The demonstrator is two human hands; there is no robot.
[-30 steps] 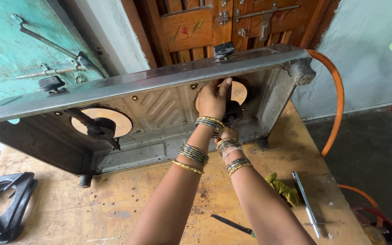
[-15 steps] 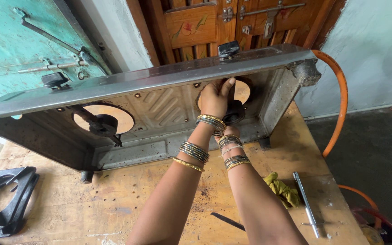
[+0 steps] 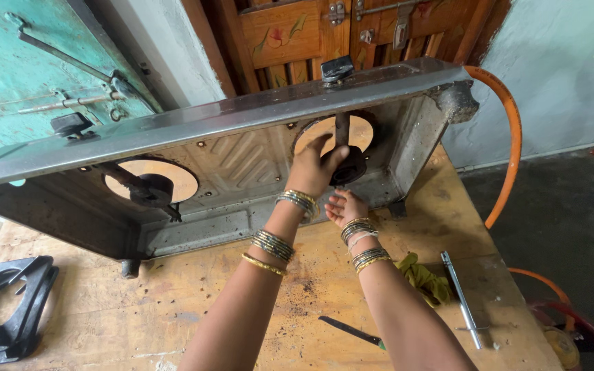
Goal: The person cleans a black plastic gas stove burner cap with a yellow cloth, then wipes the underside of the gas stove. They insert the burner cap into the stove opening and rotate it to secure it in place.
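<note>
A steel two-burner gas stove (image 3: 242,148) stands tipped on its edge on the wooden table (image 3: 173,309), with its underside towards me. My left hand (image 3: 313,167) reaches into the right burner opening, fingers curled on the black burner cup (image 3: 352,165) and its pipe (image 3: 342,129). Just below that cup my right hand (image 3: 344,206) is held palm up with the fingers apart and nothing in it. Both wrists carry several bangles. A second black burner cup (image 3: 149,191) hangs in the left opening.
An orange gas hose (image 3: 510,137) curves down from the stove's right end. A metal rod (image 3: 463,302), a yellow-green cloth (image 3: 424,278) and a dark flat tool (image 3: 348,330) lie at the right. A black pan support (image 3: 8,312) lies at the left edge.
My right hand has come down from the burner cup and now lies open beneath it. My left hand stays on the cup, slightly lower. The view has shifted a little.
</note>
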